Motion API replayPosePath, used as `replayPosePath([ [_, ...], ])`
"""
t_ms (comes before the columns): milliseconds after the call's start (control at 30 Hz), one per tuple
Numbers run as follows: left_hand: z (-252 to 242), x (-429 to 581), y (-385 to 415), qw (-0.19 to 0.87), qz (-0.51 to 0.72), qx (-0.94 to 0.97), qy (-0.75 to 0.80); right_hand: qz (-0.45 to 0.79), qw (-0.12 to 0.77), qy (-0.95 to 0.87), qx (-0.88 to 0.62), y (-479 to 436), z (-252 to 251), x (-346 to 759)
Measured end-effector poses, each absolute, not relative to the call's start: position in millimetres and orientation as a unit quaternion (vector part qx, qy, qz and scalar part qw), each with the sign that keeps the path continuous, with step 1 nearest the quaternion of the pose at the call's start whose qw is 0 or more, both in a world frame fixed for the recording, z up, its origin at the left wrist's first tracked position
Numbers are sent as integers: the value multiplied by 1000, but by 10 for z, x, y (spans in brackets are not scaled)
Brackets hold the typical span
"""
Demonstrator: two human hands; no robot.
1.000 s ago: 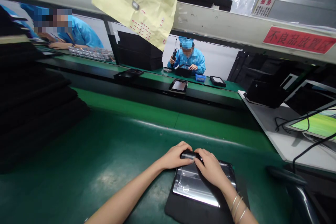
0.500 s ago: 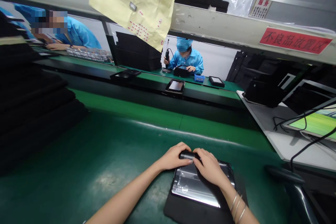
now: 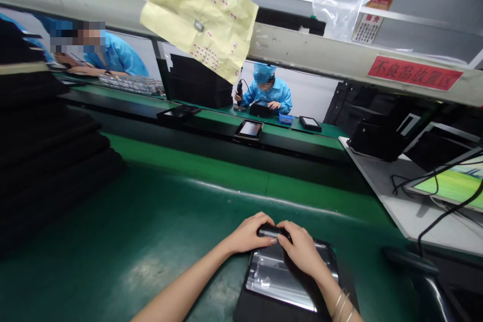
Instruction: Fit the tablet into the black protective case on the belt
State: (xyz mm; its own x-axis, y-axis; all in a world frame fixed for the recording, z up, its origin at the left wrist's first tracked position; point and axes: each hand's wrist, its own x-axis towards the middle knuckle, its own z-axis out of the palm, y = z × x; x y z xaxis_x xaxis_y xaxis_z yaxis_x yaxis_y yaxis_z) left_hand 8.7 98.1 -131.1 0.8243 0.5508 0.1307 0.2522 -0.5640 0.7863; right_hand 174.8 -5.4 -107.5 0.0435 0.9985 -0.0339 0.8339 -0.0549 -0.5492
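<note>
A flat tablet-like device with a black frame and a shiny, film-like face lies on a black pad on the green bench. At its far edge is a dark, glossy, rounded part. My left hand pinches the left end of this part, thumb on the near side and fingers curled over the far side. Right beside it, my right hand is closed on the same part, and its forearm crosses the device's right side. The fingers hide part of the far edge.
Stacked black pads rise at the left. A dark scanner-like object stands at the right, near a monitor and cables. Across the bench, a black channel carries devices. A co-worker holds a tool beyond.
The camera view has shifted slightly, so the background sits lower. Both hands keep nearly the same grip at the device's far edge.
</note>
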Motion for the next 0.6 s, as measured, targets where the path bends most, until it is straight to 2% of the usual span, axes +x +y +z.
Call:
replayPosePath([
  [333, -1309, 188, 1146, 410, 150, 878, 198, 223, 239, -646, -690, -4, -1196, 1773],
  [467, -1344, 182, 1152, 406, 159, 879, 193, 260, 324, -637, -649, 139, -1194, 1850],
  [600, -1381, 168, 1144, 402, 168, 881, 182, 175, 445, -628, -614, 505, -684, 1769],
])
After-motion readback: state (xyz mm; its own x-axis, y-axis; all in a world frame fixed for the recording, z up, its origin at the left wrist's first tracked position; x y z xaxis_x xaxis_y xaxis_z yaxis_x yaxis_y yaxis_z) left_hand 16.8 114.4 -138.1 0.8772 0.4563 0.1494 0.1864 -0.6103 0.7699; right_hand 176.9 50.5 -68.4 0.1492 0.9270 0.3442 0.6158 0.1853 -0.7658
